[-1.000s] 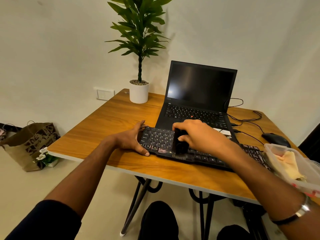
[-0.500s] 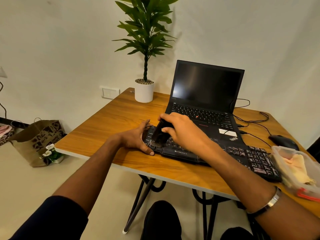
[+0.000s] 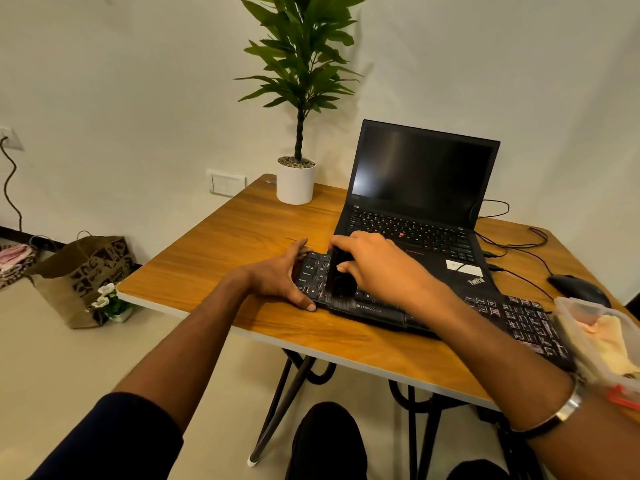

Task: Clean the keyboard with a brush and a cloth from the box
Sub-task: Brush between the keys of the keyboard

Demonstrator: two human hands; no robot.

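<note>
The black Zebronics keyboard (image 3: 429, 311) lies along the near edge of the wooden table (image 3: 221, 258), directly in front of an open ThinkPad laptop (image 3: 420, 209). The right hand (image 3: 377, 268) has its fingers curled round a black brush (image 3: 341, 275), which stands on the keys near the keyboard's left end; the bristle end is dark against dark keys and cannot be clearly made out. The left hand (image 3: 280, 277) braces that left end, thumb along the front edge and fingers laid against the side, not wrapped round anything. The clear plastic box (image 3: 588, 327) sits at the table's right, touching or overlapping the keyboard's right end, with the yellow cloth (image 3: 613, 341) inside it, not yet taken up. Judged risks: the keyboard's front edge sits close to the table edge, so a hard stroke toward the body could push it over if the left hand's bracing slips. The right forearm crosses above the keyboard's middle and near the box; a wide sweep could nudge the box, which appears partly past the table's corner, though this is hard to confirm at the frame edge. Loosened dust may also land on the laptop's keys just behind. Cables (image 3: 512, 251) and a mouse (image 3: 578, 289) lie to the right, well apart from the brush.
</note>
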